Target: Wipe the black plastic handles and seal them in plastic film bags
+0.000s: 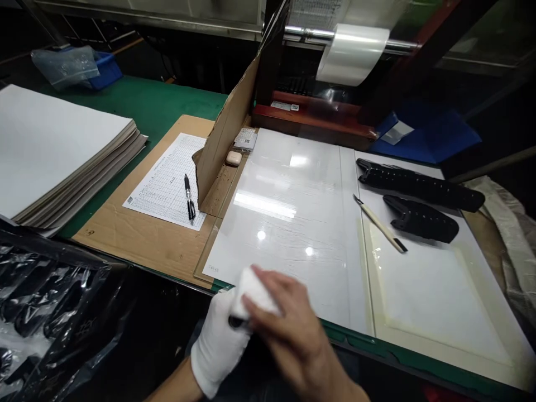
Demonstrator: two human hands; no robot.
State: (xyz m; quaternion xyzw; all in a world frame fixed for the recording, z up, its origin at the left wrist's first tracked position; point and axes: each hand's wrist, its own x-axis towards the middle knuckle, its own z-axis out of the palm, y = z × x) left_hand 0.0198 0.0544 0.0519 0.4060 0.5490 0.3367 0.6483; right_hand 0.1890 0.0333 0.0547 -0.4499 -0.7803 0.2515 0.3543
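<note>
My left hand [220,340], in a white glove, is closed around a dark part that mostly hides in its grip; only a small black bit shows at the fingers. Pinched in my bare right hand [297,324] is a white wiping cloth [253,293], pressed against the part and the left hand's fingers. Motion blurs the right hand a little. Both hands are at the front edge of the table, just before a clear sheet over a white surface [293,223].
Two black perforated parts [419,184] [425,220] and a craft knife [379,223] lie right. Left are a pen [189,198] on a printed form [167,178], an upright cardboard divider [226,128] and stacked sheets [62,151]. A film roll [354,53] hangs behind.
</note>
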